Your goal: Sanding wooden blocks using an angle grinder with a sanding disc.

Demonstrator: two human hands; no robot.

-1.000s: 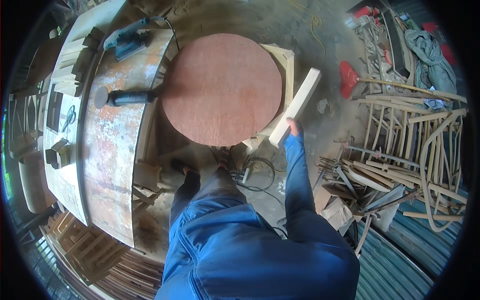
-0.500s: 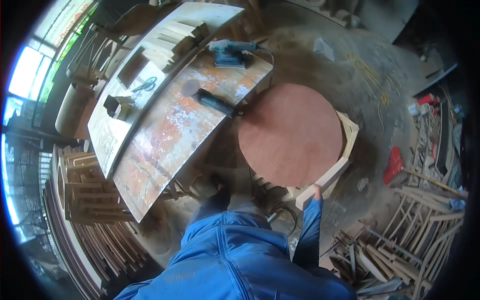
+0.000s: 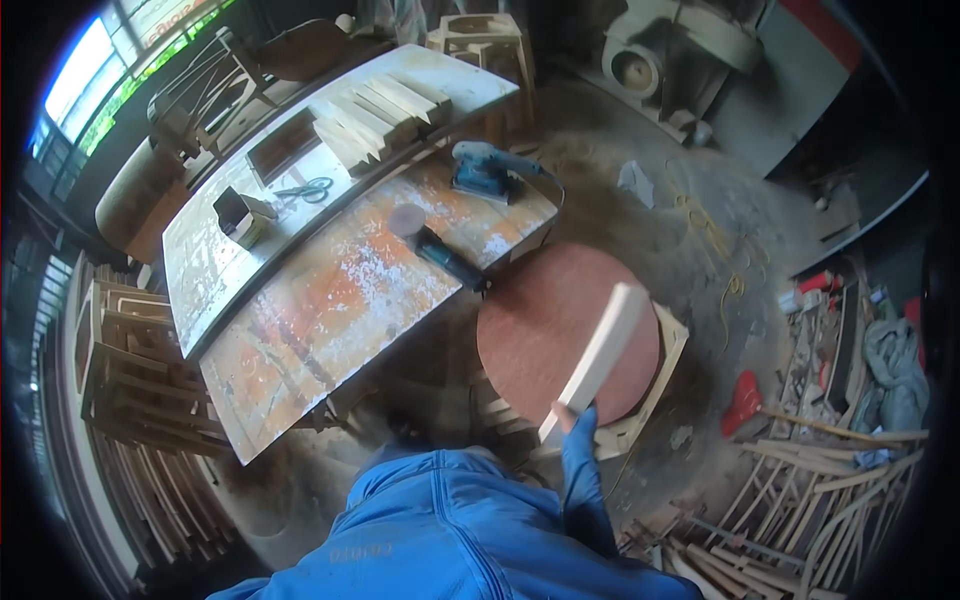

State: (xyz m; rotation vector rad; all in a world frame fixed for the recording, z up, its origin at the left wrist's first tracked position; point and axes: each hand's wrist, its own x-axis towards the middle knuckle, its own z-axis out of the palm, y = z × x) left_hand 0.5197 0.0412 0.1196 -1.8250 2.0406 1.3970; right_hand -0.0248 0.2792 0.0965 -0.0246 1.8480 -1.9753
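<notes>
1. A pale wooden slat (image 3: pixel 598 362) is held at its lower end in the right hand (image 3: pixel 570 418), the grip closed around it; the slat slants up and to the right over the round reddish board (image 3: pixel 545 340).
2. A second ago the slat was seen at the board's right edge, beside its pale frame; it is now lifted and crosses above the board's right half. From this it is judged that the slat is being carried in, not yet set down.
3. The view has also swung left since then: the table (image 3: pixel 330 300) now fills the middle, and more of the window side is shown.
4. The left hand is not in view, so its grip cannot be told.
5. One round board is counted, resting on one pale square frame (image 3: pixel 668 362) on the floor.
6. On the table, two power tools are counted: a blue sander (image 3: pixel 485 170) near the far edge, and a dark disc sander (image 3: pixel 440 250) with a pale round pad lying just beside the board.
7. One pair of scissors (image 3: pixel 303 190) and one small box (image 3: pixel 243 215) lie on the paler panel (image 3: pixel 200 270) further left.
8. A row of pale wood blocks (image 3: pixel 375 115) is stacked at the far end; their exact number cannot be told.
9. Many loose chair parts (image 3: pixel 800 500) are heaped at the right, too tangled to be counted.
</notes>
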